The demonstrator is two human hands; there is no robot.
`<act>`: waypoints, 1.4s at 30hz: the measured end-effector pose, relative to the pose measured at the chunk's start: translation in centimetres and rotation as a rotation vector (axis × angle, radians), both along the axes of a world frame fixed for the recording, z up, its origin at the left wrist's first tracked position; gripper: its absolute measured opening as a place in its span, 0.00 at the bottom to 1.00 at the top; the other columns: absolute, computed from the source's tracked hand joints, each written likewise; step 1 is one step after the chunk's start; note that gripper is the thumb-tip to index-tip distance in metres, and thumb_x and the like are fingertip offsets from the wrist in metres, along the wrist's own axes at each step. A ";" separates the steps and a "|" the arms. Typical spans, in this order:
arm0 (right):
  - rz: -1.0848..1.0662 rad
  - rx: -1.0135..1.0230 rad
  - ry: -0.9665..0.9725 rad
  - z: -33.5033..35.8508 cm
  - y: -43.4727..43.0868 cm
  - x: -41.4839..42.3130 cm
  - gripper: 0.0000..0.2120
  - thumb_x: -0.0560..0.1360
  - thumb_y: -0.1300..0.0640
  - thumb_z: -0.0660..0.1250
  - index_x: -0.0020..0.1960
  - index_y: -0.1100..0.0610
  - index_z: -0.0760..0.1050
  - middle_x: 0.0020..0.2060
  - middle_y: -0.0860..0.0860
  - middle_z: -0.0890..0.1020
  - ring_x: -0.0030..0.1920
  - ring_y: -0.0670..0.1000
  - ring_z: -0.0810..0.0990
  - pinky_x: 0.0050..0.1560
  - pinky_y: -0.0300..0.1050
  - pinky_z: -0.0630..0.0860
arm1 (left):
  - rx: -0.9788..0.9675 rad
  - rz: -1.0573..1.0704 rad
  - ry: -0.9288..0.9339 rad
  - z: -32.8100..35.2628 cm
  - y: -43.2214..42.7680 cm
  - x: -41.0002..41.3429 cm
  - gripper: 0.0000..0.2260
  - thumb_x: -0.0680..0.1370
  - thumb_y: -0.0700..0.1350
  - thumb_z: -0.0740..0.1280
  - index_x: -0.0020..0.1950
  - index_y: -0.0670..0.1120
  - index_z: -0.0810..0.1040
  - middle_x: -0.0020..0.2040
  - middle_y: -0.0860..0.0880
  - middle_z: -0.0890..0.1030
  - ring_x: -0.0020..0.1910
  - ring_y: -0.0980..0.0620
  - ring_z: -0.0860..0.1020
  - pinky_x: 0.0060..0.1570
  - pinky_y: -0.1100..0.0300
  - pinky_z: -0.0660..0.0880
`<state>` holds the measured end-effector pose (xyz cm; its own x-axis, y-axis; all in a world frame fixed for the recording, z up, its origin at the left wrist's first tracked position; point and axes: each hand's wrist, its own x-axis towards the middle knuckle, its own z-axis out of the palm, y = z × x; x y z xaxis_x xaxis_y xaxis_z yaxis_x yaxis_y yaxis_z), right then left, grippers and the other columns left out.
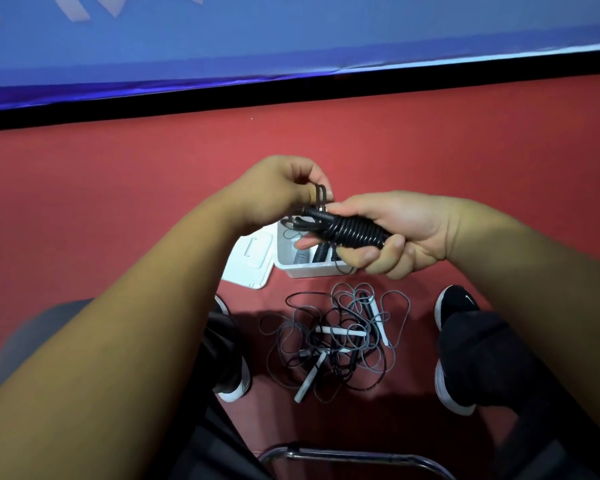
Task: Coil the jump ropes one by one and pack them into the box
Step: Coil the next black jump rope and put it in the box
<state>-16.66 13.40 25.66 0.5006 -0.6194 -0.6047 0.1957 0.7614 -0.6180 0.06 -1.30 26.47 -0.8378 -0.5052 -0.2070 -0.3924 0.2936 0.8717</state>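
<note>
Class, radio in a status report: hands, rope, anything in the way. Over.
Right hand grips coiled black rope; left hand pinches its loose loop. Box open, lid beside it. Tangled ropes lie apart from box; nothing in the way.

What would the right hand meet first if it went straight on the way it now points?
Probably the left hand, which pinches the loops at the end of the black coiled jump rope that the right hand grips. One view leaves depth unsure.

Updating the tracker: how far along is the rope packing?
Done: coiled ropes lie in the box. In hand: right hand grips a black coiled rope, left hand pinches its loop end. Left: the tangled pile on the floor.
</note>
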 end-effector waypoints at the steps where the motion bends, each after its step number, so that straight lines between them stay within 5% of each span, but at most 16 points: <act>1: 0.007 0.004 0.030 -0.1 0.0 0.2 0.25 0.84 0.39 0.57 0.68 0.53 0.80 0.33 0.51 0.69 0.21 0.40 0.61 0.22 0.33 0.50 | 0.006 0.014 0.017 0.1 -0.2 -0.1 0.05 0.78 0.35 0.73 0.46 0.44 0.83 0.42 0.43 0.84 0.42 0.47 0.81 0.48 0.53 0.78; 5: -0.095 0.022 0.155 -0.8 -0.1 0.8 0.19 0.85 0.39 0.57 0.62 0.54 0.74 0.36 0.53 0.73 0.23 0.42 0.62 0.20 0.32 0.55 | -0.097 0.023 0.062 0.5 -0.4 -0.3 0.07 0.75 0.34 0.76 0.43 0.45 0.83 0.43 0.43 0.87 0.53 0.39 0.86 0.60 0.44 0.81; 9: -0.300 -0.013 0.354 -1.7 -0.8 0.9 0.23 0.85 0.36 0.60 0.59 0.57 0.77 0.40 0.54 0.81 0.28 0.47 0.74 0.30 0.42 0.76 | -0.256 0.077 0.056 1.1 -0.6 -0.3 0.06 0.74 0.33 0.77 0.45 0.43 0.84 0.43 0.46 0.87 0.42 0.54 0.84 0.49 0.57 0.82; 13: -0.489 0.028 0.397 -2.3 -1.3 0.8 0.24 0.85 0.38 0.60 0.63 0.58 0.77 0.43 0.54 0.87 0.43 0.54 0.89 0.40 0.53 0.86 | -0.414 -0.021 -0.044 1.4 -0.4 -0.2 0.07 0.75 0.35 0.77 0.47 0.47 0.85 0.44 0.53 0.86 0.44 0.58 0.83 0.45 0.66 0.77; 16: -0.609 0.026 0.331 -2.3 -1.6 0.7 0.20 0.87 0.41 0.60 0.60 0.57 0.76 0.44 0.52 0.85 0.33 0.49 0.81 0.26 0.40 0.74 | -0.396 -0.079 -0.140 1.0 -0.3 -0.4 0.10 0.74 0.36 0.79 0.47 0.50 0.84 0.42 0.55 0.85 0.38 0.62 0.81 0.40 0.70 0.75; 19: -0.671 -0.021 0.226 -2.3 -1.9 0.8 0.17 0.87 0.42 0.61 0.59 0.56 0.74 0.41 0.51 0.79 0.29 0.46 0.69 0.22 0.36 0.61 | -0.372 -0.063 -0.244 0.6 -0.4 -0.4 0.13 0.69 0.39 0.83 0.44 0.49 0.81 0.39 0.54 0.82 0.34 0.59 0.77 0.37 0.64 0.74; 23: -0.671 -0.056 0.213 -1.8 -2.0 1.4 0.16 0.86 0.42 0.62 0.61 0.54 0.75 0.38 0.50 0.77 0.28 0.46 0.67 0.21 0.35 0.58 | -0.403 -0.009 -0.344 -0.1 0.2 -1.0 0.17 0.67 0.43 0.85 0.41 0.46 0.76 0.35 0.50 0.79 0.33 0.49 0.76 0.36 0.56 0.75; 28: -0.685 -0.091 0.235 -1.6 -1.8 1.3 0.20 0.82 0.36 0.66 0.59 0.53 0.74 0.38 0.49 0.78 0.28 0.46 0.65 0.22 0.35 0.57 | -0.421 0.084 -0.422 -0.7 0.2 -1.1 0.11 0.78 0.49 0.75 0.46 0.42 0.80 0.37 0.42 0.84 0.33 0.44 0.84 0.36 0.52 0.84; 32: -0.745 -0.114 0.304 -1.7 -1.9 1.1 0.21 0.80 0.34 0.69 0.54 0.53 0.77 0.37 0.49 0.77 0.28 0.47 0.64 0.23 0.36 0.58 | -0.177 0.067 -0.292 -0.6 0.6 -0.8 0.15 0.84 0.53 0.68 0.49 0.42 0.84 0.33 0.45 0.76 0.29 0.48 0.78 0.27 0.58 0.78; 37: -0.803 -0.113 0.331 -2.0 -2.1 0.2 0.22 0.80 0.35 0.68 0.57 0.54 0.77 0.38 0.49 0.77 0.27 0.47 0.65 0.22 0.37 0.59 | 0.297 0.039 0.040 -0.2 0.8 -0.7 0.18 0.88 0.52 0.59 0.52 0.39 0.80 0.38 0.43 0.82 0.35 0.47 0.80 0.42 0.53 0.81; 42: -0.753 -0.153 0.302 -1.7 -2.3 -0.3 0.22 0.81 0.32 0.65 0.57 0.52 0.78 0.37 0.47 0.75 0.26 0.45 0.63 0.22 0.36 0.58 | 0.298 0.038 0.070 -0.1 0.5 -0.8 0.17 0.88 0.48 0.58 0.61 0.36 0.80 0.33 0.51 0.68 0.30 0.52 0.62 0.32 0.59 0.63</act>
